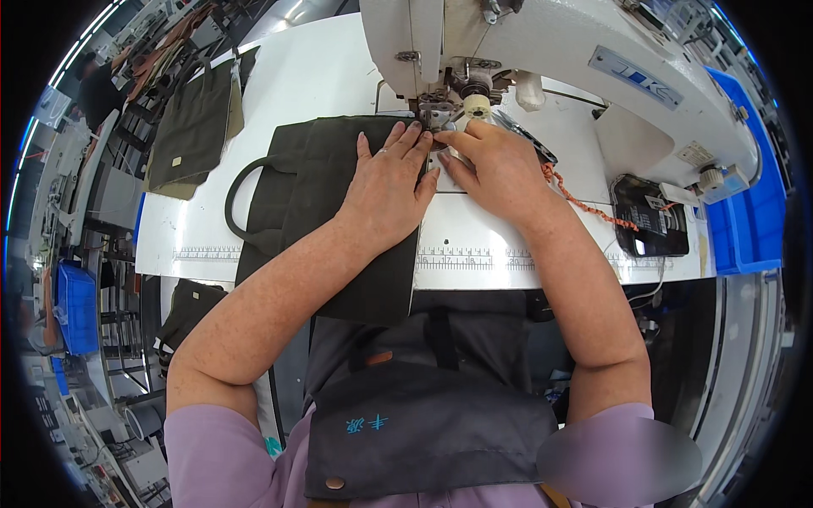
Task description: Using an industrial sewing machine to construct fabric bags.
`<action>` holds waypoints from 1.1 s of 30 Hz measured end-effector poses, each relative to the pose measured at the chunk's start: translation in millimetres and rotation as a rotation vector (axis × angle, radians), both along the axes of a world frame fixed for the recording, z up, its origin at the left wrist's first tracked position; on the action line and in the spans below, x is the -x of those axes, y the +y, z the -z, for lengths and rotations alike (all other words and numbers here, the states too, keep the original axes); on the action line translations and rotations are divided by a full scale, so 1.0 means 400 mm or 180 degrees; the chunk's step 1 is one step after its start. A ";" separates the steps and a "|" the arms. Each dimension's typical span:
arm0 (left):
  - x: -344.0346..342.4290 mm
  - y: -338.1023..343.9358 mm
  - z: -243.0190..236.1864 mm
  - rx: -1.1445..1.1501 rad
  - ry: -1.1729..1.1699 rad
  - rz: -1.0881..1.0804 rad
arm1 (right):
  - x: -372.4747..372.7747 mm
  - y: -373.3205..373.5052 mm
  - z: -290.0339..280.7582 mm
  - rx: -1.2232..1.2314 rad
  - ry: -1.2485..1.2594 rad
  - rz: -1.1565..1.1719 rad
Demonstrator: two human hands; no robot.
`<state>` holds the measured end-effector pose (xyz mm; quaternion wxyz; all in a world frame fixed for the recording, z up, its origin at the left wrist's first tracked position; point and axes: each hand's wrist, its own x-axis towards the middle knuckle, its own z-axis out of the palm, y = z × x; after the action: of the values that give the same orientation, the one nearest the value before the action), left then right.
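Okay, dark bag (318, 173): mostly on table (491, 229) — under left hand (385, 182)
Left hand: flat, fingers spread
Right hand (500, 165): beside bag's right edge — can't tell if gripping

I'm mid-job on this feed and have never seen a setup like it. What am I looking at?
No robot here: these are a person's bare hands, seen from above by a wide camera on their head, so straight edges bend. The big white machine is a sewing machine on a white table. The left hand lies flat on a dark bag piece with a loop handle; the right hand has its fingers near that piece's right edge, close to the stitching area. A similar piece lies further left; an orange cord lies at right.
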<state>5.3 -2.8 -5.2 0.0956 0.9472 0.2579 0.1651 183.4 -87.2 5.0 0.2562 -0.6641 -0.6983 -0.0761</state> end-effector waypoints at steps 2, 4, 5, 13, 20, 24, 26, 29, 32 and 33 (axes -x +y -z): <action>-0.003 -0.008 0.001 -0.0064 0.0024 -0.0061 | -0.003 -0.003 0.001 -0.0019 0.0006 0.0013; -0.007 -0.011 0.002 -0.0065 0.0033 -0.0072 | -0.004 -0.004 0.005 -0.0041 0.0015 0.0023; -0.007 -0.011 0.002 -0.0057 0.0048 -0.0087 | -0.004 -0.005 0.007 -0.0051 0.0030 0.0014; -0.023 -0.010 0.008 -0.0184 0.0054 -0.0070 | -0.026 -0.014 0.013 -0.0110 0.0139 0.0093; 0.032 -0.032 -0.006 0.0031 0.0288 0.0108 | -0.005 -0.028 0.034 -0.0330 -0.0127 -0.0012; 0.118 -0.099 -0.028 -0.0098 0.0469 0.0477 | 0.086 -0.173 0.005 -0.1224 0.0298 -0.0231; 0.173 -0.141 -0.045 -0.0135 0.0604 0.0571 | 0.145 -0.266 0.020 -0.1174 0.0573 -0.0338; 0.209 -0.217 -0.092 -0.0117 0.0482 0.0801 | 0.208 -0.370 0.076 -0.1009 0.1208 -0.0524; 0.241 -0.231 -0.088 0.0275 0.0422 0.0945 | 0.229 -0.399 0.148 -0.0551 0.1679 -0.0391; 0.245 -0.234 -0.087 0.0246 0.0390 0.0947 | 0.231 -0.398 0.162 -0.0325 0.1924 -0.0367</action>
<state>-92.8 -96.4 29.7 0.1394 0.9788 0.1263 0.0810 91.1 -246.3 -59.8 0.4891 -0.6021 -0.6223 0.1045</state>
